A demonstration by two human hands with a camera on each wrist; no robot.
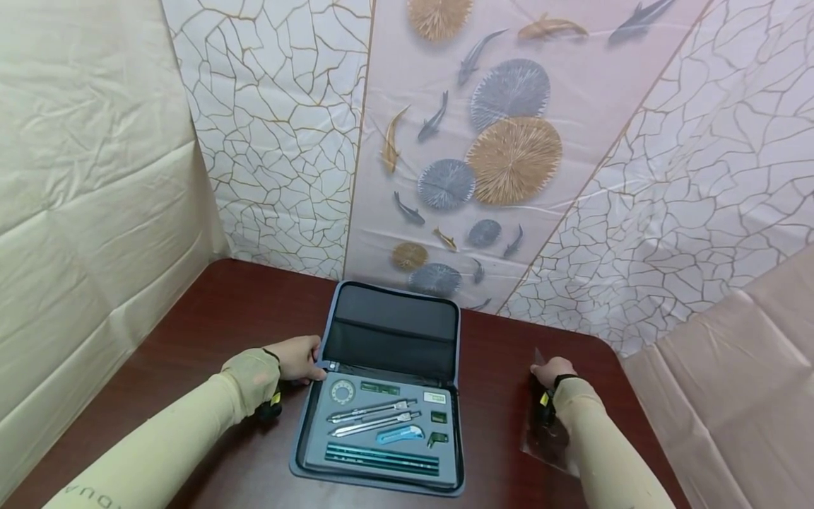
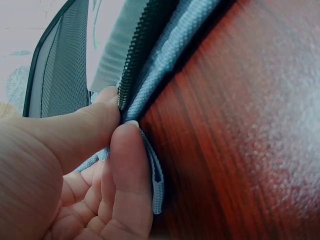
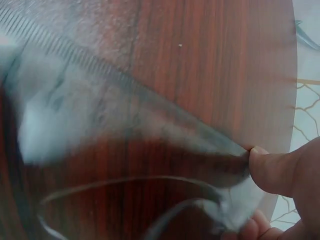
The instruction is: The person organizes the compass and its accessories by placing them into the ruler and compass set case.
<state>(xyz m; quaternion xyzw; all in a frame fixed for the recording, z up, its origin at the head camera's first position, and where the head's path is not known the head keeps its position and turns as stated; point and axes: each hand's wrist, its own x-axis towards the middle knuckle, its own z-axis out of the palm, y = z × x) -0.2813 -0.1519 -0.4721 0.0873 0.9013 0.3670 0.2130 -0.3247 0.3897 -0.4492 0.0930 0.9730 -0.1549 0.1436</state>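
Note:
A blue-grey zip case (image 1: 454, 431) lies unfolded on the table, its dark lid leaning back toward the wall. My left hand (image 1: 300, 359) is at the case's left side by the hinge. In the left wrist view, its thumb and forefinger pinch the zipped fabric edge (image 2: 162, 60), beside a small fabric loop (image 2: 158, 192). Off to the right, my right hand (image 1: 555, 372) pinches a clear set square (image 3: 175, 125) by one corner. Tick marks run along its straight edge. In the head view, wrist and sleeve cover part of the set square.
A grey tray (image 1: 318, 431) in the case holds two compasses (image 1: 375, 422), a light-blue cutter (image 1: 399, 434), several dark green pencils (image 1: 381, 458), a white eraser (image 1: 434, 398) and smaller pieces. Patterned cloth walls (image 1: 273, 141) enclose the dark red wooden table (image 1: 267, 297).

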